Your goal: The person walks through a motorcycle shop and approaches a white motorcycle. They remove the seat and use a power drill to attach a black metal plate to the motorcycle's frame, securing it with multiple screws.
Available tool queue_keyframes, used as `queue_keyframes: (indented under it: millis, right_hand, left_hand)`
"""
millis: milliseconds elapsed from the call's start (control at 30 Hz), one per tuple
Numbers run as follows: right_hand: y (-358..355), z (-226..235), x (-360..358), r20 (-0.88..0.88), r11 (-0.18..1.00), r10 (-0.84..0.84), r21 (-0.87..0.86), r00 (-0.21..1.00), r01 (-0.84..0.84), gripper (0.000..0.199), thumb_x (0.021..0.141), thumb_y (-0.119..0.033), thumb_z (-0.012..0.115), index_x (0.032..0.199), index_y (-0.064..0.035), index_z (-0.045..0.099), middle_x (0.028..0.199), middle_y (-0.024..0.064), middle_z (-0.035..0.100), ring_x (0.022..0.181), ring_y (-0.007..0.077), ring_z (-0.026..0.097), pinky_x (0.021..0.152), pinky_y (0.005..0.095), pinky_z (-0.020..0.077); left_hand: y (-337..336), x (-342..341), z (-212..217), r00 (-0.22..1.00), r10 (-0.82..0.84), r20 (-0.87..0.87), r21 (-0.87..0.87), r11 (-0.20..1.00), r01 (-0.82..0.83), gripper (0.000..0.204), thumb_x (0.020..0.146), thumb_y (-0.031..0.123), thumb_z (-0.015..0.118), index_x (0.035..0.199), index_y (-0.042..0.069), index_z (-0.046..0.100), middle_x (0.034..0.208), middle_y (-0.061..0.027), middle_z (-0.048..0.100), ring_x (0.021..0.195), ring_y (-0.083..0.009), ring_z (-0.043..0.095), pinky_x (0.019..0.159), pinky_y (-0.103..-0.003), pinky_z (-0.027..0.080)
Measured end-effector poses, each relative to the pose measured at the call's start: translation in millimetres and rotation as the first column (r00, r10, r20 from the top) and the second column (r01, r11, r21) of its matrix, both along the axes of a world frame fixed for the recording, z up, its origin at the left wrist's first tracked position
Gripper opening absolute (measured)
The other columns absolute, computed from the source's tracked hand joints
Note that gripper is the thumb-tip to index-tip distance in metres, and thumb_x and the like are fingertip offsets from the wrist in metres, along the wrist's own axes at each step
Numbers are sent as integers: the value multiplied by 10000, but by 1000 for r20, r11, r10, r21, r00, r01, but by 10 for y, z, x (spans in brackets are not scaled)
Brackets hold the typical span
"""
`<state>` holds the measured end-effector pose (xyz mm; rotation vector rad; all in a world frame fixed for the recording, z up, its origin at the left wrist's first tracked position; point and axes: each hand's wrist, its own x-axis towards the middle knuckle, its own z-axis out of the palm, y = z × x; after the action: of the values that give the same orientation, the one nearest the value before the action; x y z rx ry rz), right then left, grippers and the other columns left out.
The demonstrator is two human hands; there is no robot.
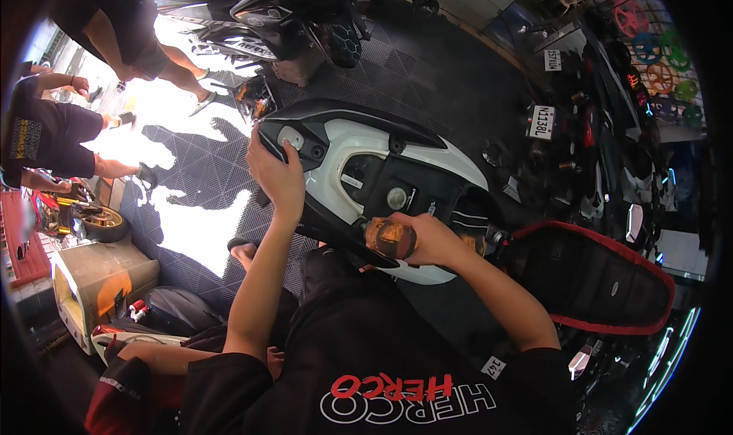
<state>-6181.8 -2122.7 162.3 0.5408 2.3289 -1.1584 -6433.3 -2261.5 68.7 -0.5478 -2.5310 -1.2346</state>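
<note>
A person leans over a white-and-black scooter point(359, 168) at centre frame, its red-trimmed seat point(595, 278) flipped open toward the lower right. The left hand point(276, 177) is clamped on the dark rear edge of the bodywork, left of centre, fingers curled over the panel. The right hand point(427, 240) is closed around a brownish cylindrical tool point(389, 238), just below centre, its tip set against the lower rim of the open under-seat bay; what the tip engages cannot be made out. The two hands are apart, one at each end of the panel's near edge, with the scooter body lying directly between and beyond them. Good practice here appears to be keeping the bracing hand firm on the panel while the tool stays square to its seat, so it does not slip onto the painted shell. Other people stand on the sunlit tiled floor point(191, 221) at upper left; parked motorcycles point(298, 15) fill the top.
</note>
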Motion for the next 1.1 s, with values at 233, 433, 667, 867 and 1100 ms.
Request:
queue_keyframes:
  millis: [233, 433, 667, 867, 1100]
  right_hand:
    - [-282, -723, 769, -323, 880, -426, -365, 845, 305, 712, 768, -115, 835, 1394, -47, 504, 1067, 142, 742, 1027, 259, 737, 887, 324, 568]
    - [16, -108, 216, -122, 988, 135, 88, 983, -125, 626, 732, -313, 829, 1279, -166, 562, 906, 132, 739, 849, 370, 718, 728, 438, 573]
    - [128, -115, 163, -107, 991, 132, 25, 985, -130, 551, 738, -276, 839, 1211, -134, 595, 892, 104, 748, 817, 327, 736, 724, 405, 580]
    - [-32, -223, 336, -211, 985, -141, -131, 967, 115, 461, 806, -341, 828, 1133, -97, 613, 905, 128, 759, 879, 342, 743, 783, 395, 587]
    - [-112, -140, 399, -177, 987, -150, -78, 973, 138, 489, 792, -334, 827, 1151, -97, 593, 925, 134, 758, 901, 362, 735, 794, 422, 587]
  left_hand:
    - [70, 32, -48, 999, 14, 35, -24, 1000, -14, 611, 936, 164, 631, 1470, -14, 393, 1301, -209, 552, 1225, -365, 507, 1072, -482, 355]
    - [40, 33, 15, 998, 20, 53, -45, 999, -18, 609, 942, 164, 621, 1467, -32, 383, 1308, -213, 547, 1237, -369, 498, 1079, -487, 354]
    - [60, 48, 31, 1000, 24, 16, -54, 998, -23, 608, 947, 170, 619, 1473, -24, 383, 1277, -210, 554, 1217, -362, 503, 1077, -491, 351]
    - [99, 75, 150, 989, -5, 149, -70, 997, 16, 621, 944, 181, 632, 1460, -70, 394, 1407, -248, 506, 1327, -393, 457, 1124, -485, 343]
    - [87, 32, 81, 996, -31, 78, -49, 998, 35, 610, 950, 169, 624, 1466, -57, 390, 1396, -244, 506, 1318, -390, 459, 1122, -490, 343]
